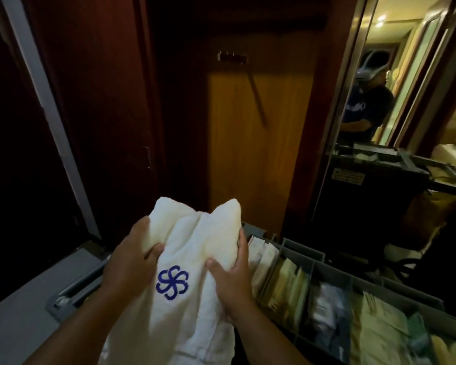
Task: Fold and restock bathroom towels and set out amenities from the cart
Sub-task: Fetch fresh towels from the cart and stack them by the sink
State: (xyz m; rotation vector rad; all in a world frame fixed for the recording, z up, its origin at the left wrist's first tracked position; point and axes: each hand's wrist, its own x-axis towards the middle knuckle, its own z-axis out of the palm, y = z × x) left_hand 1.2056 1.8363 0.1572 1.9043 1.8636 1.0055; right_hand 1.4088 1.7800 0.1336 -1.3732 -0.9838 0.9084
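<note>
The towel (192, 233), white and thick with a blue logo (172, 283), is held up in the air in front of the person, over the near-left end of the cart (303, 249). Its lower part hangs down between the forearms. The left hand (132, 262) grips its left edge, thumb on the front. The right hand (232, 283) grips the right edge, fingers (242, 245) curled round the bunched cloth. It looks soft, limp and light, not slippery, so it will likely sag wherever unsupported. Holding it near the top corners or along a folded edge should keep it square. To the right, the cart's grey compartments hold packets (282, 280). Beyond stand a wooden door (258, 143) and a mirror (379, 101).
</note>
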